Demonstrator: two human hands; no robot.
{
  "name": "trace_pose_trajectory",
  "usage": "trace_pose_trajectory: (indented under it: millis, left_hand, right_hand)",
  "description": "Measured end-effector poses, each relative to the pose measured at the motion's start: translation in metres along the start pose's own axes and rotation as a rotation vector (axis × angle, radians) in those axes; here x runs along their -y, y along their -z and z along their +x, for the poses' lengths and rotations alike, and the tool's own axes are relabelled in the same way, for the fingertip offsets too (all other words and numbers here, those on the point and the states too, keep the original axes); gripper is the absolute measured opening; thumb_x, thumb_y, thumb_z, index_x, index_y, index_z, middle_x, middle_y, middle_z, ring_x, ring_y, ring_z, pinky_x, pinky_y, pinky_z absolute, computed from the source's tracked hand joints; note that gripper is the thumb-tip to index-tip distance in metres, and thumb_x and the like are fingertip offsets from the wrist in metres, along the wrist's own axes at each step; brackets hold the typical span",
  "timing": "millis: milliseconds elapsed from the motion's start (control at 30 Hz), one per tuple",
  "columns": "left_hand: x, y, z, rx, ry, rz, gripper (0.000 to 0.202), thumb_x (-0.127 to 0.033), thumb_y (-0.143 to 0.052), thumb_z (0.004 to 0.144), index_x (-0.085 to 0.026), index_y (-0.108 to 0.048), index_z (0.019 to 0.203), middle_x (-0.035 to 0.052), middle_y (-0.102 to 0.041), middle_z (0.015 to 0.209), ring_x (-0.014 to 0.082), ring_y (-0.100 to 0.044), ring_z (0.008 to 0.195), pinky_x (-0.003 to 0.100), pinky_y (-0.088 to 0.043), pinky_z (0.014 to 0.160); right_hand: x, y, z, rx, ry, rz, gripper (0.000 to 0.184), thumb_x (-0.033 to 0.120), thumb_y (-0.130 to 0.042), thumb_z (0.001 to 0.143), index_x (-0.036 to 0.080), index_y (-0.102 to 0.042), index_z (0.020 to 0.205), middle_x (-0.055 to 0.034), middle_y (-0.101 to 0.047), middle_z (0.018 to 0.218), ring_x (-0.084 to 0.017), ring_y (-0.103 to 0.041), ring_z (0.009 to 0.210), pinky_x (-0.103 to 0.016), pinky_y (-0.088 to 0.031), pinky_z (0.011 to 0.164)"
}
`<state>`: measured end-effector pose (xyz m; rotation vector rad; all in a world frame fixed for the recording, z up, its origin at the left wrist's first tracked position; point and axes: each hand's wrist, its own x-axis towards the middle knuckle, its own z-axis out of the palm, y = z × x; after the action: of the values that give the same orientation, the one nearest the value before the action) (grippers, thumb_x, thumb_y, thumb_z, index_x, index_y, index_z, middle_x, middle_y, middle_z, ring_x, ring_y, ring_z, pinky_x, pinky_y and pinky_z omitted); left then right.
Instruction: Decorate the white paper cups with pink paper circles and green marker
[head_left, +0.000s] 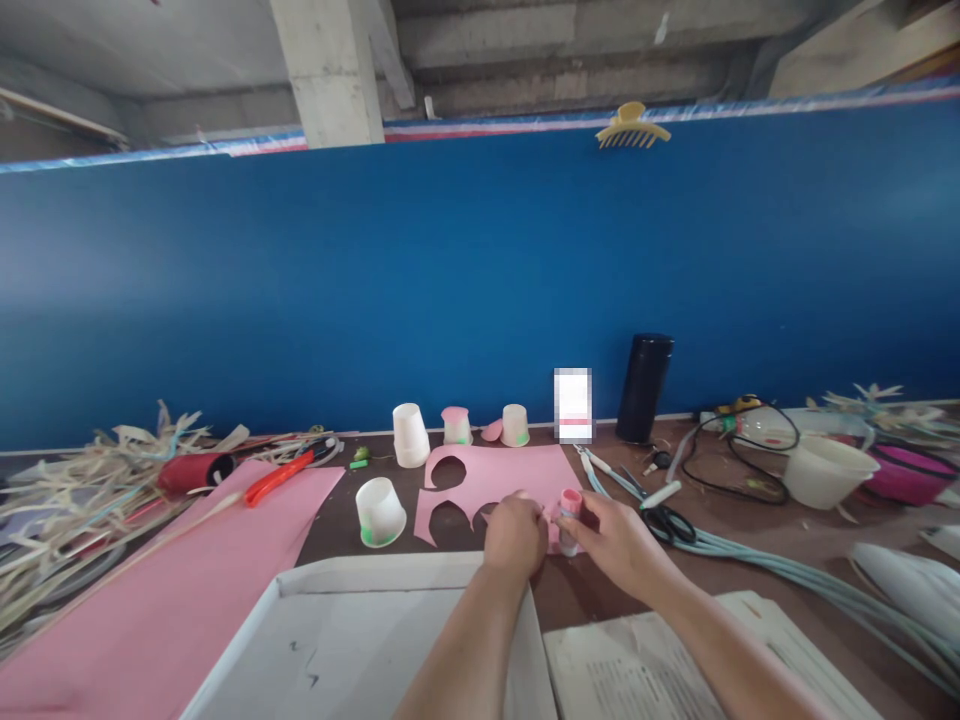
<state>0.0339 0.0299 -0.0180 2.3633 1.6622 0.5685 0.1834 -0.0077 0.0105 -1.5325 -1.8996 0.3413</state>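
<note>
My right hand (619,545) is closed around a small white tube with a pink top (570,503), held nearly upright above the table. Just to its left, my left hand (516,538) has curled fingers, their tips close to the tube; what they pinch is hidden. Beneath both hands lies a pink paper sheet (517,468) with round cut-outs along its left side. Behind it stand a small upturned white cup (515,425) with a pink disc (492,431) against it and another cup (457,430) with pink paper on top. An upturned cup (379,510) sits further left.
A white box lid (360,650) and printed papers (630,670) lie in front. Scissors (667,523), pale blue cords (795,570) and a black bottle (645,390) are at right. Red-handled pliers (279,478) rest on a larger pink sheet (225,590). A blue panel (480,270) stands behind.
</note>
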Motion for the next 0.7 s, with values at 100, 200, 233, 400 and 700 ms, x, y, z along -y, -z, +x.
trace_pose_trajectory:
  millis: [100,200,233,400,700]
  left_hand:
    - [0.0,0.0005,-0.0004,-0.01,-0.007,-0.024,0.024,-0.023,-0.044,0.08,-0.016,-0.066,0.074,0.0059,-0.062,0.083,0.0137,-0.056,0.07,0.024,-0.036,0.06]
    - [-0.0008,0.0023,-0.0007,-0.002,-0.022,-0.046,0.029,-0.028,-0.041,0.083,-0.017,-0.067,0.076,0.006,-0.063,0.084,0.0139,-0.056,0.07,0.024,-0.037,0.061]
    - [-0.001,0.0028,-0.0007,0.006,-0.02,-0.046,0.03,-0.029,-0.04,0.084,-0.018,-0.068,0.077,0.0062,-0.063,0.085,0.014,-0.056,0.071,0.024,-0.037,0.062]
    - [-0.0003,0.0017,-0.0001,-0.001,0.0,-0.01,0.024,-0.024,-0.045,0.081,-0.017,-0.067,0.076,0.0061,-0.063,0.085,0.0145,-0.057,0.073,0.024,-0.038,0.062]
    - [0.0002,0.001,-0.0009,0.003,-0.033,-0.05,0.032,-0.03,-0.04,0.086,-0.017,-0.067,0.077,0.007,-0.063,0.086,0.0139,-0.056,0.072,0.024,-0.038,0.063]
  right_hand:
    - [-0.0027,-0.0027,0.0016,-0.028,-0.007,0.03,0.022,0.04,-0.047,0.08,0.021,-0.056,0.078,-0.0026,-0.064,0.076,-0.018,-0.058,0.069,-0.027,-0.039,0.063]
    - [0.0002,-0.0056,0.0062,-0.04,0.004,0.008,0.02,0.036,-0.047,0.08,0.02,-0.056,0.074,-0.0033,-0.064,0.075,-0.018,-0.057,0.068,-0.026,-0.039,0.062]
    - [0.0017,-0.0056,0.0071,-0.034,0.006,-0.008,0.019,0.036,-0.047,0.079,0.02,-0.055,0.072,-0.0031,-0.064,0.073,-0.018,-0.057,0.066,-0.026,-0.038,0.061]
    - [0.0025,0.0003,0.0021,0.012,0.002,-0.041,0.024,0.039,-0.047,0.08,0.02,-0.056,0.07,-0.0015,-0.062,0.065,-0.017,-0.055,0.06,-0.025,-0.037,0.057]
    - [-0.0018,-0.0072,0.0058,-0.051,0.001,0.036,0.022,0.037,-0.047,0.079,0.019,-0.06,0.08,-0.0042,-0.065,0.077,-0.02,-0.06,0.072,-0.028,-0.042,0.065]
